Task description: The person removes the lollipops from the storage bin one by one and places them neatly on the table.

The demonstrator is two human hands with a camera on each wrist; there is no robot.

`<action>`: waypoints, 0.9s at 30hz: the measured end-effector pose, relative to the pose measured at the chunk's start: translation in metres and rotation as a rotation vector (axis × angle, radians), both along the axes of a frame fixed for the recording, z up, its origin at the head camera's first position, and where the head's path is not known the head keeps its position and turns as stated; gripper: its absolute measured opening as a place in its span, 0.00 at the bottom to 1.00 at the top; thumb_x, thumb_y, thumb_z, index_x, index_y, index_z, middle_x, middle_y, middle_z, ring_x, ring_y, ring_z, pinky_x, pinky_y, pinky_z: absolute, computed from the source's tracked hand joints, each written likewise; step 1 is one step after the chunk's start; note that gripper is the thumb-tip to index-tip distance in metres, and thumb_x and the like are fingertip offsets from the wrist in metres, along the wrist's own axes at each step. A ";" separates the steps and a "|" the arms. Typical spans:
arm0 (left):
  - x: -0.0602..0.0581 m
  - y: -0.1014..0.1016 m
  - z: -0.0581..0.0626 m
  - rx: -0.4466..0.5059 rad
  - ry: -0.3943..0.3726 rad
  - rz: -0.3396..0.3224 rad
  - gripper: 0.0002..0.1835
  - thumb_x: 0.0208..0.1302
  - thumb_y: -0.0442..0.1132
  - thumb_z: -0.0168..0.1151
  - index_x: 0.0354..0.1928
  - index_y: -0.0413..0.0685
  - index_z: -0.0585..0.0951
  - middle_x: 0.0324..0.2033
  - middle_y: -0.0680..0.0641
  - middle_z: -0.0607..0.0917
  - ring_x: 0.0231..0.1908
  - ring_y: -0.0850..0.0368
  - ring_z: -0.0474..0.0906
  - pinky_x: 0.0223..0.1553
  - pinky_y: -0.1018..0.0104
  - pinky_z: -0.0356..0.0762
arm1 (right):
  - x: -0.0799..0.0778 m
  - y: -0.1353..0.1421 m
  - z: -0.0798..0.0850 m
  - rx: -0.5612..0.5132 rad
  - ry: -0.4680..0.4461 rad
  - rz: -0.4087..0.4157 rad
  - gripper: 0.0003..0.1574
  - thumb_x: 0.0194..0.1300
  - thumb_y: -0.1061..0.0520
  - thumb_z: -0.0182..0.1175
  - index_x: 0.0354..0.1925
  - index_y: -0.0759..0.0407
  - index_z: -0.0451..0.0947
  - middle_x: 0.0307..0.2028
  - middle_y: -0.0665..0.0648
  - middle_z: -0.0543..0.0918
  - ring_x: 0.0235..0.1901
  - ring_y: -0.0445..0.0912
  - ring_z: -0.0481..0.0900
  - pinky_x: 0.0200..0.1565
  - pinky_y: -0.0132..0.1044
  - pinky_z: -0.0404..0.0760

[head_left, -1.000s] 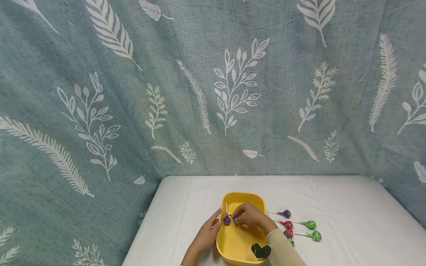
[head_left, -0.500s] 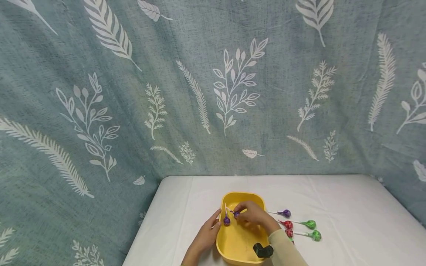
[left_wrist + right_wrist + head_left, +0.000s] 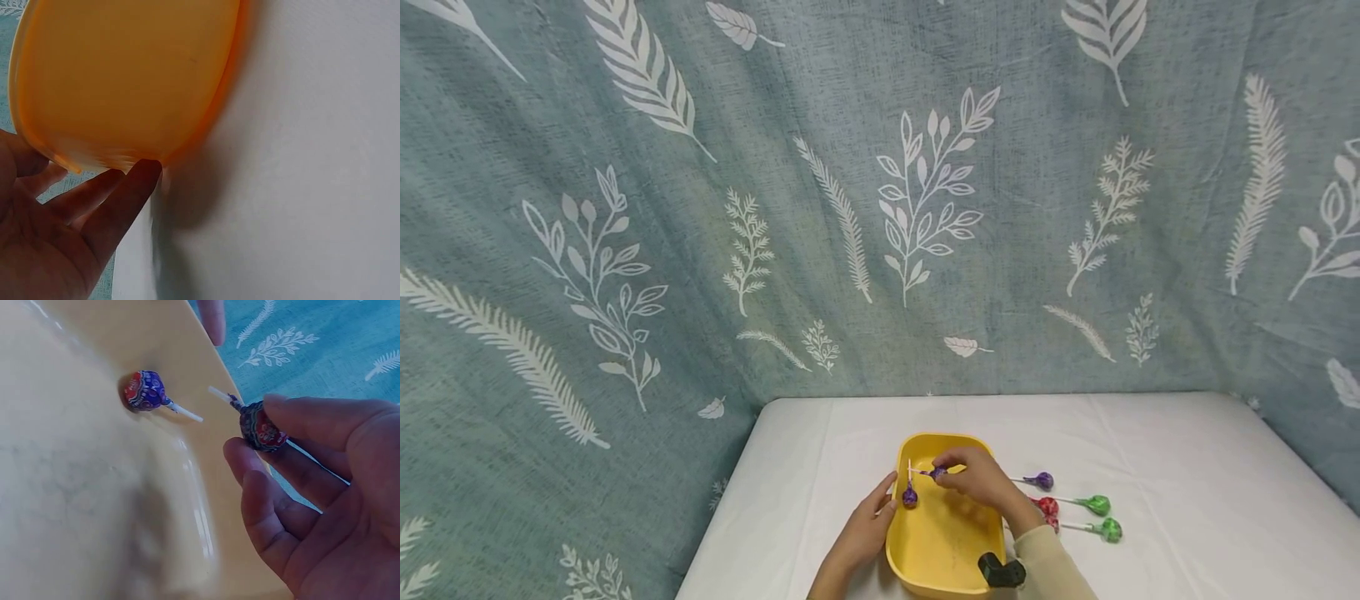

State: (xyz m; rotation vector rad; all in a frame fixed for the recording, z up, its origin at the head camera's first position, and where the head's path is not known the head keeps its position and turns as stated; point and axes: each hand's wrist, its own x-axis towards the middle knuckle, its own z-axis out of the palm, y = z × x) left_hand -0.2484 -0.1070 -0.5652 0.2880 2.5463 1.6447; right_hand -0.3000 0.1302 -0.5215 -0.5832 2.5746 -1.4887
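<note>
My right hand (image 3: 976, 478) pinches a purple-wrapped lollipop (image 3: 264, 428) by its candy head, over the far part of a yellow tray (image 3: 951, 533). Its white stick points left in the head view. Another purple lollipop (image 3: 910, 497) lies inside the tray near the left wall, stick pointing away. In the right wrist view the two sticks point toward each other, a gap between them. My left hand (image 3: 868, 525) rests against the tray's left side, fingers fairly straight; in the left wrist view its fingertips (image 3: 149, 167) touch the outer wall.
Right of the tray, on the white table (image 3: 1180, 500), lie a purple lollipop (image 3: 1042, 481), two green lollipops (image 3: 1100, 505) and red lollipops (image 3: 1048, 506), some partly hidden by my right arm. A black device (image 3: 1002, 571) sits at the right wrist. A leaf-patterned curtain (image 3: 850, 250) hangs behind the table.
My right hand has moved slightly away and to the right with its lollipop, turning the stick more level. The left hand and the tray stay in place.
</note>
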 end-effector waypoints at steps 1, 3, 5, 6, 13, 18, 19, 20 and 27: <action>0.000 0.000 0.000 -0.001 -0.003 0.001 0.27 0.79 0.41 0.51 0.77 0.49 0.66 0.64 0.30 0.75 0.64 0.32 0.72 0.64 0.36 0.68 | 0.001 0.001 0.001 -0.004 -0.003 -0.006 0.15 0.65 0.60 0.69 0.48 0.67 0.84 0.44 0.59 0.86 0.41 0.51 0.83 0.39 0.45 0.87; 0.001 0.000 0.000 -0.002 0.001 -0.003 0.27 0.79 0.41 0.51 0.77 0.49 0.65 0.64 0.30 0.74 0.64 0.32 0.71 0.64 0.35 0.68 | 0.002 0.004 0.001 -0.007 0.004 -0.012 0.17 0.66 0.58 0.69 0.49 0.67 0.84 0.45 0.60 0.86 0.41 0.51 0.84 0.40 0.44 0.87; 0.001 0.000 0.001 -0.005 0.004 -0.003 0.27 0.79 0.41 0.51 0.77 0.49 0.65 0.64 0.30 0.75 0.64 0.32 0.71 0.65 0.35 0.67 | 0.003 0.006 0.000 -0.001 0.025 -0.013 0.17 0.67 0.57 0.69 0.50 0.67 0.84 0.46 0.60 0.86 0.42 0.52 0.85 0.42 0.45 0.87; 0.001 0.000 0.001 -0.006 0.010 -0.005 0.27 0.79 0.40 0.51 0.77 0.48 0.65 0.64 0.30 0.75 0.64 0.32 0.72 0.65 0.35 0.67 | 0.003 0.007 0.000 -0.003 0.035 -0.013 0.17 0.67 0.57 0.69 0.50 0.67 0.84 0.46 0.60 0.86 0.42 0.53 0.85 0.43 0.46 0.87; 0.003 0.000 0.003 0.010 0.026 -0.017 0.27 0.79 0.39 0.51 0.76 0.46 0.65 0.63 0.29 0.76 0.64 0.32 0.72 0.65 0.35 0.67 | 0.008 0.013 0.004 -0.021 0.055 -0.021 0.16 0.68 0.58 0.67 0.51 0.65 0.84 0.48 0.61 0.86 0.45 0.58 0.86 0.46 0.49 0.87; 0.003 0.000 0.003 0.023 0.022 -0.021 0.27 0.79 0.39 0.51 0.76 0.46 0.65 0.63 0.29 0.76 0.64 0.32 0.72 0.65 0.35 0.68 | 0.012 0.016 0.006 -0.033 0.058 -0.041 0.15 0.68 0.58 0.67 0.51 0.64 0.84 0.48 0.61 0.86 0.48 0.60 0.85 0.48 0.50 0.87; 0.003 0.000 0.004 0.024 0.020 -0.021 0.27 0.79 0.39 0.51 0.76 0.46 0.65 0.62 0.29 0.76 0.64 0.32 0.72 0.65 0.35 0.68 | 0.012 0.017 0.006 -0.037 0.054 -0.044 0.15 0.68 0.58 0.67 0.51 0.65 0.84 0.48 0.61 0.86 0.48 0.60 0.85 0.48 0.50 0.87; 0.002 0.000 0.004 0.024 0.020 -0.021 0.27 0.79 0.39 0.51 0.76 0.45 0.65 0.62 0.29 0.76 0.64 0.32 0.72 0.64 0.35 0.68 | 0.013 0.018 0.006 -0.041 0.050 -0.049 0.15 0.68 0.58 0.67 0.51 0.64 0.84 0.48 0.60 0.86 0.49 0.60 0.85 0.49 0.50 0.86; 0.003 0.000 0.004 0.026 0.011 -0.019 0.27 0.79 0.38 0.51 0.76 0.45 0.65 0.62 0.29 0.76 0.63 0.32 0.72 0.64 0.36 0.69 | 0.017 0.025 0.005 -0.053 0.038 -0.039 0.15 0.67 0.60 0.67 0.51 0.65 0.84 0.47 0.60 0.86 0.48 0.58 0.85 0.49 0.47 0.86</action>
